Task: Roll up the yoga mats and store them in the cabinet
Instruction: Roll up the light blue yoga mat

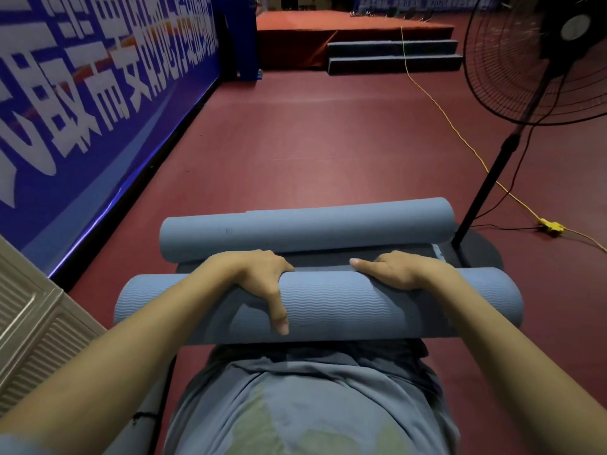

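Near mat [345, 307]: lower centre, on floor [295, 152].
Far mat [305, 231]: just behind it.
Fan [538, 60]: upper right.
Banner [82, 93]: left.
Cabinet [36, 339]: lower left.

the near rolled mat [361, 307] is showing a matt blue foam skin ribbed with fine wavy lines, while the far rolled mat [305, 228] is looking smooth and matt. the red floor [312, 142] is giving off a dull sheen. the blue banner [82, 110] is looking glossy, like printed vinyl. the fan guard [512, 60] is appearing as thin black wire.
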A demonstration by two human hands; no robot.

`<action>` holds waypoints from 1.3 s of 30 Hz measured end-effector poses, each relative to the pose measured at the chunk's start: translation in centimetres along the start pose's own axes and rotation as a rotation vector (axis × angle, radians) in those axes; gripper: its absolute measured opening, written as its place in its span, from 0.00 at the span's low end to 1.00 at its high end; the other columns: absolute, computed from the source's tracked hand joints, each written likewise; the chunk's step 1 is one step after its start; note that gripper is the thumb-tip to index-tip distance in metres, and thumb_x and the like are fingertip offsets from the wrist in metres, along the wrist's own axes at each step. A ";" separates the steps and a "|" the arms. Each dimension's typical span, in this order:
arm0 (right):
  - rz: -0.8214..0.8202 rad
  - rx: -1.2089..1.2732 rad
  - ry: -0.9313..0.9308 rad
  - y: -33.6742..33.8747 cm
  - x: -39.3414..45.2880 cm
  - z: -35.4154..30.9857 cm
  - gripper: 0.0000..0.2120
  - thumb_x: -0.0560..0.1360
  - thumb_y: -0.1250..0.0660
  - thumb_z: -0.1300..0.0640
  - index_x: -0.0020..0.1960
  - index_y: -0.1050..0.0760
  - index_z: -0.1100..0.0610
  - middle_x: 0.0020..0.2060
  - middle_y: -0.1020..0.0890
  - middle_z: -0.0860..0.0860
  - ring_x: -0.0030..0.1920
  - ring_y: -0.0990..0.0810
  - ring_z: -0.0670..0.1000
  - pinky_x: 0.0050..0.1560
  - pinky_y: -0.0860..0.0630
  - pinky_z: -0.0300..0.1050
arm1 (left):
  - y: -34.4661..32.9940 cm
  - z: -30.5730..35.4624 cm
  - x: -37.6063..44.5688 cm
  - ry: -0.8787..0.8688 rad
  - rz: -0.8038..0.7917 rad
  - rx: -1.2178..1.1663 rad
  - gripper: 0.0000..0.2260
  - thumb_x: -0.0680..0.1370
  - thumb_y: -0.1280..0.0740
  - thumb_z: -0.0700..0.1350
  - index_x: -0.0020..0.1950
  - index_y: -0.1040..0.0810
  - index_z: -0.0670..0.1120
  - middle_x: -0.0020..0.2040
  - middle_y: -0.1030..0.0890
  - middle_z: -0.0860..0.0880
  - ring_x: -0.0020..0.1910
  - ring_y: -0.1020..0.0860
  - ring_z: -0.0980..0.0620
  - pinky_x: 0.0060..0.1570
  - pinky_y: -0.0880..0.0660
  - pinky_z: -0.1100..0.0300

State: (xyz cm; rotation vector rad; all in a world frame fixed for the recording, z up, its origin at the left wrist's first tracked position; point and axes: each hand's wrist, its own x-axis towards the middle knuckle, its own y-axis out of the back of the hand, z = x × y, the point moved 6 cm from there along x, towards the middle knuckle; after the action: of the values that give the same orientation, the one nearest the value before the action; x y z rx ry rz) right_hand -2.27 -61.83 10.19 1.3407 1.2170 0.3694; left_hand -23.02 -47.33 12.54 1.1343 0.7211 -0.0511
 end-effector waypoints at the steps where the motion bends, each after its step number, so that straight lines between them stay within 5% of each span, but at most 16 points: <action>1: 0.004 0.006 0.013 -0.2 0.0 0.1 0.42 0.76 0.56 0.23 0.63 0.18 0.51 0.62 0.18 0.55 0.58 0.20 0.57 0.62 0.27 0.54 | -0.2 0.0 0.0 -0.004 -0.005 -0.026 0.33 0.50 0.17 0.65 0.52 0.21 0.60 0.48 0.16 0.62 0.48 0.18 0.58 0.52 0.19 0.53; 4: 0.150 0.008 0.079 0.0 -0.1 0.1 0.39 0.75 0.56 0.22 0.51 0.17 0.48 0.50 0.15 0.50 0.49 0.19 0.53 0.56 0.23 0.53 | -0.6 -0.2 -0.1 -0.037 0.053 -0.080 0.36 0.50 0.17 0.64 0.55 0.21 0.60 0.50 0.17 0.63 0.49 0.18 0.59 0.53 0.19 0.54; 8: 0.415 0.063 0.155 1.0 -0.1 -0.3 0.26 0.76 0.46 0.28 0.38 0.28 0.49 0.37 0.20 0.46 0.40 0.22 0.52 0.38 0.29 0.49 | -0.3 -0.8 0.1 -0.119 0.121 -0.199 0.41 0.51 0.15 0.61 0.62 0.23 0.62 0.56 0.19 0.65 0.54 0.20 0.63 0.58 0.21 0.56; 12: 0.524 0.047 0.175 2.0 -0.5 -0.6 0.26 0.76 0.41 0.29 0.35 0.27 0.50 0.32 0.21 0.45 0.37 0.24 0.48 0.41 0.31 0.49 | 0.6 -1.3 0.6 -0.156 0.151 -0.244 0.39 0.52 0.15 0.60 0.61 0.23 0.63 0.57 0.19 0.66 0.56 0.20 0.64 0.59 0.21 0.55; 17: 0.472 -0.099 0.121 1.8 -0.9 -0.4 0.34 0.77 0.52 0.26 0.40 0.20 0.51 0.34 0.19 0.47 0.41 0.23 0.49 0.50 0.34 0.54 | 1.5 -2.8 1.0 -0.180 0.274 -0.335 0.34 0.54 0.15 0.59 0.58 0.20 0.59 0.55 0.18 0.64 0.55 0.20 0.63 0.59 0.22 0.54; 22: 0.497 -0.112 0.133 1.0 -0.4 0.2 0.38 0.75 0.64 0.27 0.54 0.21 0.45 0.49 0.17 0.45 0.53 0.21 0.53 0.52 0.36 0.54 | 2.2 -4.9 1.2 -0.213 0.431 -0.443 0.29 0.58 0.17 0.62 0.56 0.17 0.54 0.54 0.16 0.60 0.57 0.19 0.62 0.64 0.24 0.52; 27: 0.542 -0.161 0.078 1.5 0.0 0.7 0.34 0.78 0.62 0.30 0.63 0.25 0.46 0.63 0.20 0.47 0.65 0.25 0.55 0.67 0.38 0.63 | 2.9 -5.9 1.1 -0.041 0.651 -0.304 0.25 0.69 0.34 0.70 0.55 0.14 0.55 0.53 0.14 0.60 0.55 0.19 0.59 0.59 0.22 0.51; 29: 0.506 -0.140 0.046 1.2 0.1 0.9 0.32 0.80 0.60 0.33 0.69 0.28 0.47 0.67 0.23 0.47 0.69 0.28 0.54 0.72 0.43 0.66 | 2.9 -5.4 1.4 -0.010 0.616 -0.183 0.26 0.72 0.39 0.71 0.57 0.15 0.56 0.52 0.14 0.57 0.54 0.18 0.54 0.56 0.22 0.49; 32: 0.487 -0.106 0.046 1.2 0.2 0.9 0.30 0.82 0.57 0.34 0.70 0.28 0.48 0.69 0.23 0.47 0.70 0.28 0.54 0.74 0.44 0.66 | 2.9 -4.5 1.5 -0.013 0.434 -0.060 0.36 0.63 0.34 0.78 0.57 0.17 0.53 0.49 0.14 0.54 0.50 0.18 0.51 0.51 0.21 0.47; 39: 0.492 -0.135 0.056 2.2 1.3 -0.1 0.28 0.79 0.59 0.34 0.49 0.26 0.49 0.55 0.18 0.50 0.57 0.22 0.57 0.62 0.34 0.61 | 2.4 -3.0 2.2 0.137 0.221 0.256 0.49 0.46 0.24 0.77 0.58 0.29 0.51 0.57 0.21 0.51 0.55 0.22 0.45 0.54 0.22 0.48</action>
State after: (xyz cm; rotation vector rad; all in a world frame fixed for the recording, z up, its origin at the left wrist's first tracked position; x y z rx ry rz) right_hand -0.92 -60.13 11.53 1.5114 0.8773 0.8272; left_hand -21.88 -43.06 12.63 1.4680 0.7203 0.1253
